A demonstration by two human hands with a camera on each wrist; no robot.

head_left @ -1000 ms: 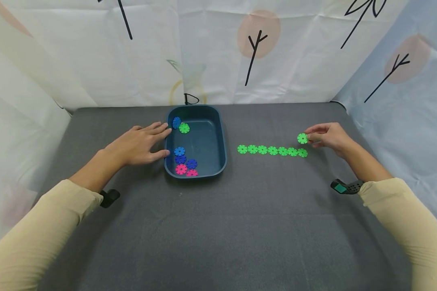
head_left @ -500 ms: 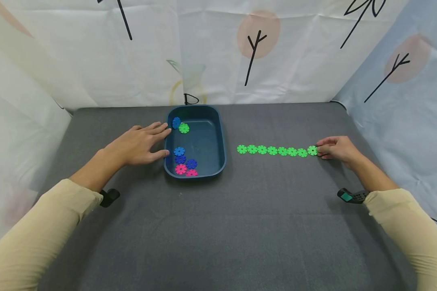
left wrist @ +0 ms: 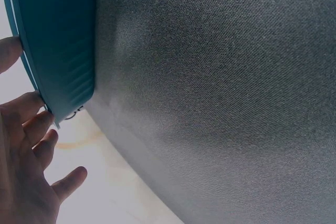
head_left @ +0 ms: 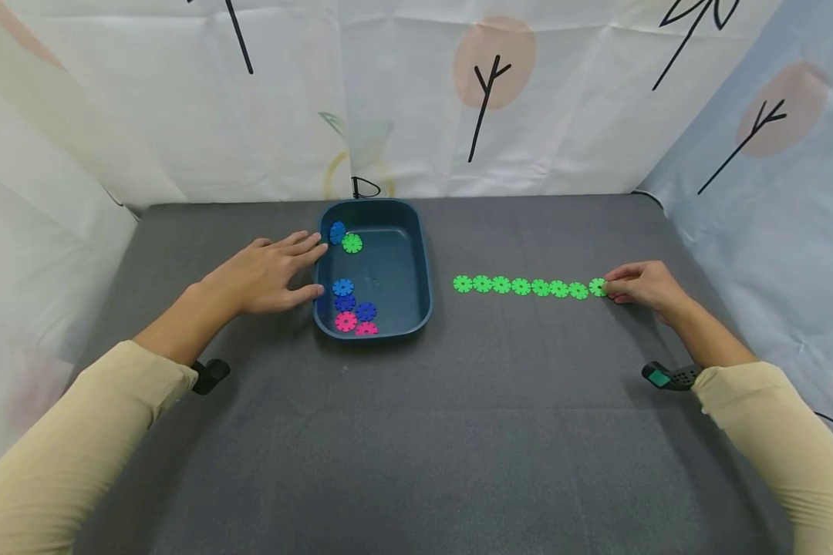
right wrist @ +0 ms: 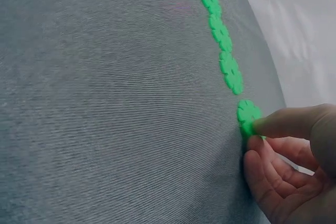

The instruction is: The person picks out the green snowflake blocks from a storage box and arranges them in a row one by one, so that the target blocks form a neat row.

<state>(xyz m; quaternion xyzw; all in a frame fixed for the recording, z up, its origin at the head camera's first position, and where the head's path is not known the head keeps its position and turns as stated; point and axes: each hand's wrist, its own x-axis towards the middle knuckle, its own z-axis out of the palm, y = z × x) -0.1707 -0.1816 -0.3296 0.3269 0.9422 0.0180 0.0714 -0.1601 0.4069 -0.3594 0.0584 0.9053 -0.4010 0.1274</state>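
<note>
On the grey cloth, a row of green snowflake discs (head_left: pixel 521 287) runs left to right. At its right end my right hand (head_left: pixel 644 287) pinches one green snowflake disc (right wrist: pixel 248 113) between thumb and fingers; the right wrist view has a small gap between it and its neighbour. My left hand (head_left: pixel 271 274) is spread with straight fingers, its fingertips touching the left rim of a dark blue tray (head_left: pixel 426 266). Inside the tray lie a green disc (head_left: pixel 352 243), several blue discs (head_left: pixel 365 311) and pink discs (head_left: pixel 345 321). The left wrist view has the fingers against the tray's outer wall (left wrist: pixel 58 40).
Grey cloth (head_left: pixel 416 432) covers the table. White printed curtains (head_left: pixel 416 92) stand behind it and at both sides. A dark wrist camera (head_left: pixel 666 376) is strapped on the right wrist, another (head_left: pixel 210 376) on the left.
My right hand has brought its green disc rightward and down from above the row's end onto the cloth at that end. The left hand and tray stay put.
</note>
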